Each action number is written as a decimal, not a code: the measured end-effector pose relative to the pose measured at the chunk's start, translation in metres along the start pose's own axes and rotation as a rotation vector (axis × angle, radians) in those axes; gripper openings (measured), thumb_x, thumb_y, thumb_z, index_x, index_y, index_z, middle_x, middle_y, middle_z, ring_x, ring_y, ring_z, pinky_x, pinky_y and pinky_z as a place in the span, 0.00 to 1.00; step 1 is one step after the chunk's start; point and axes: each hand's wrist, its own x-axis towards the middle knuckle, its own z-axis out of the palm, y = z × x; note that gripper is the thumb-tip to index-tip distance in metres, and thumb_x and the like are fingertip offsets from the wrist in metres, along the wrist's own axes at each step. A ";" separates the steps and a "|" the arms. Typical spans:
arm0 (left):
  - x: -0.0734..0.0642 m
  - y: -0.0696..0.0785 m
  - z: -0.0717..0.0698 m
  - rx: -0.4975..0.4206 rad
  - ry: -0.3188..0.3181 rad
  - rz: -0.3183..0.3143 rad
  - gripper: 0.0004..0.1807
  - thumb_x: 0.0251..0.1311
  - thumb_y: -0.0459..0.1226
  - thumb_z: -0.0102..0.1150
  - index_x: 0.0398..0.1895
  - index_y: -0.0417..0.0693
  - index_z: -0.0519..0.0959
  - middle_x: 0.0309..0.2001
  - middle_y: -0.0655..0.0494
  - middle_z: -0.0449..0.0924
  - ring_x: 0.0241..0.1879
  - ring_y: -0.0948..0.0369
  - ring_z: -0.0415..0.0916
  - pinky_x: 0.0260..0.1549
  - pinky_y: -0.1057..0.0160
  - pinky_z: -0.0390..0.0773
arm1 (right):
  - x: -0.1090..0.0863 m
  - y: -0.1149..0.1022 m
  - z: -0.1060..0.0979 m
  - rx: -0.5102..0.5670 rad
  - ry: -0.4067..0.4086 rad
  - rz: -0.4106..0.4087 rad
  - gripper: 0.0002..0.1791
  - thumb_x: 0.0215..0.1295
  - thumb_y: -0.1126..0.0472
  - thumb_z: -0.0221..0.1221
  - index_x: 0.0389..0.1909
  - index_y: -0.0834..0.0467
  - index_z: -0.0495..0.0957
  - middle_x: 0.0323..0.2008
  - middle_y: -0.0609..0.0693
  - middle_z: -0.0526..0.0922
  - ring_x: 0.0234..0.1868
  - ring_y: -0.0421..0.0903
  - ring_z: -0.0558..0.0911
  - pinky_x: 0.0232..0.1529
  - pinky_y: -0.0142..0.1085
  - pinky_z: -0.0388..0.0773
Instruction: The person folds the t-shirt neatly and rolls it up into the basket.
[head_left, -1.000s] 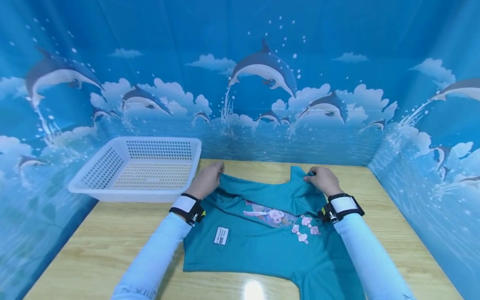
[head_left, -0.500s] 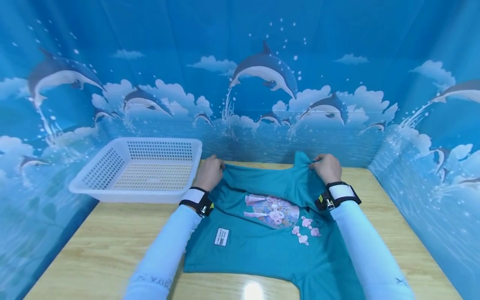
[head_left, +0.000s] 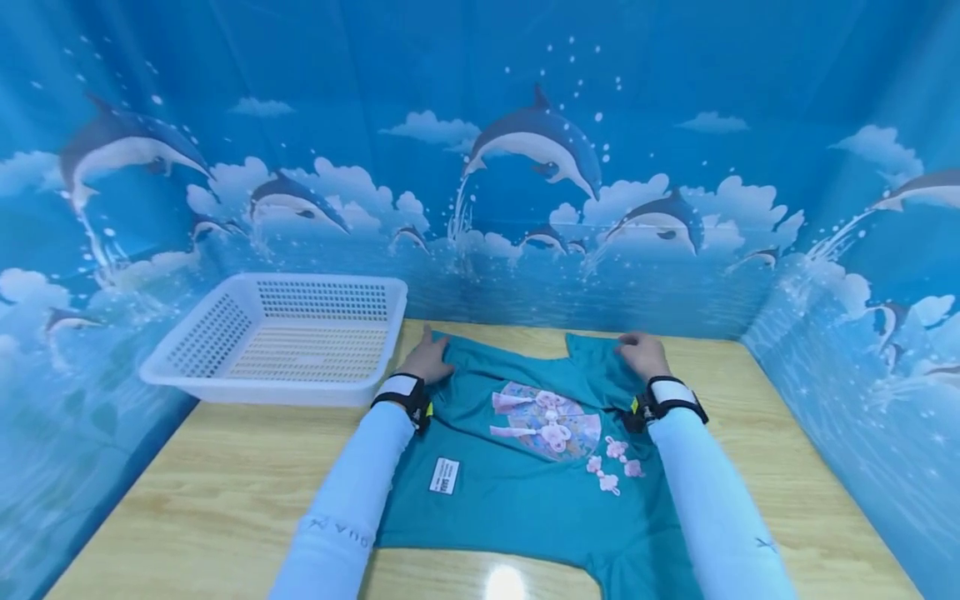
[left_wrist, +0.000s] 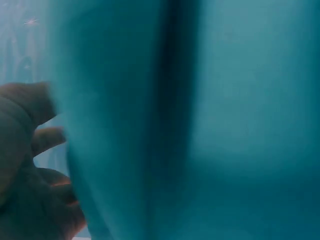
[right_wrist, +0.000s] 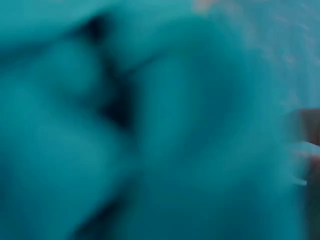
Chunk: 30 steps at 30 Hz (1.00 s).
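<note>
A teal shirt (head_left: pixel 510 508) with pink knot decorations, a patterned front patch (head_left: pixel 555 425) and a small white label (head_left: pixel 444 476) lies spread on the table. My left hand (head_left: pixel 426 360) is at its far left corner, index finger straight and thumb apart, touching the cloth edge. At the far right corner my right hand (head_left: pixel 643 356) pinches the fabric between thumb and fingers. Blurred teal cloth fills most of the left wrist view, with spread fingers (left_wrist: pixel 47 140) at its edge. In the right wrist view, fingertips (right_wrist: pixel 310 125) meet the cloth at the right side.
A white perforated plastic basket (head_left: pixel 300 390) stands on the wooden table (head_left: pixel 225 475), left of the shirt and close to my left hand. A blue dolphin-print curtain (head_left: pixel 480 275) borders the table at the back and sides.
The shirt's far edge, held up and folded over half a second ago, has come down flat, uncovering the whole patterned patch. Both hands lowered with it, and my left fingers have spread.
</note>
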 end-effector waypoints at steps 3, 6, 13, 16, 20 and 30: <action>-0.003 0.001 0.006 0.063 0.069 0.021 0.33 0.64 0.43 0.57 0.70 0.45 0.60 0.73 0.33 0.43 0.65 0.39 0.62 0.52 0.45 0.71 | -0.010 0.004 0.012 -0.239 -0.050 -0.113 0.22 0.68 0.56 0.50 0.53 0.68 0.77 0.50 0.68 0.78 0.47 0.62 0.78 0.43 0.51 0.76; -0.007 0.004 0.009 0.149 0.110 0.053 0.27 0.65 0.43 0.56 0.65 0.44 0.68 0.66 0.35 0.61 0.62 0.41 0.65 0.53 0.45 0.72 | -0.015 0.006 0.017 -0.318 -0.174 -0.132 0.29 0.68 0.50 0.50 0.60 0.69 0.70 0.60 0.71 0.70 0.58 0.67 0.71 0.54 0.57 0.71; -0.010 0.003 0.011 0.183 0.021 0.036 0.28 0.70 0.49 0.45 0.69 0.47 0.64 0.71 0.37 0.55 0.70 0.41 0.53 0.67 0.44 0.56 | -0.013 0.010 0.030 -0.532 -0.049 -0.160 0.31 0.64 0.50 0.57 0.59 0.69 0.70 0.59 0.72 0.68 0.59 0.68 0.69 0.57 0.62 0.65; -0.007 -0.002 0.012 0.216 -0.020 0.026 0.31 0.70 0.52 0.43 0.72 0.49 0.58 0.73 0.37 0.48 0.72 0.40 0.45 0.70 0.44 0.48 | -0.015 0.005 0.032 -0.572 0.023 -0.194 0.22 0.64 0.51 0.57 0.43 0.68 0.79 0.41 0.67 0.79 0.42 0.63 0.78 0.47 0.59 0.71; -0.006 -0.003 0.014 0.231 -0.039 0.021 0.33 0.71 0.52 0.41 0.74 0.50 0.54 0.74 0.37 0.43 0.73 0.40 0.40 0.71 0.44 0.44 | -0.012 0.006 0.023 -0.427 -0.149 -0.141 0.30 0.72 0.46 0.43 0.60 0.68 0.70 0.56 0.70 0.73 0.58 0.67 0.71 0.59 0.62 0.64; -0.066 0.012 0.002 0.161 0.078 0.365 0.13 0.61 0.37 0.61 0.48 0.45 0.81 0.48 0.43 0.76 0.52 0.46 0.71 0.52 0.49 0.70 | -0.070 0.007 0.003 -0.286 -0.180 -0.444 0.09 0.64 0.62 0.57 0.38 0.62 0.82 0.36 0.55 0.78 0.38 0.54 0.77 0.32 0.40 0.74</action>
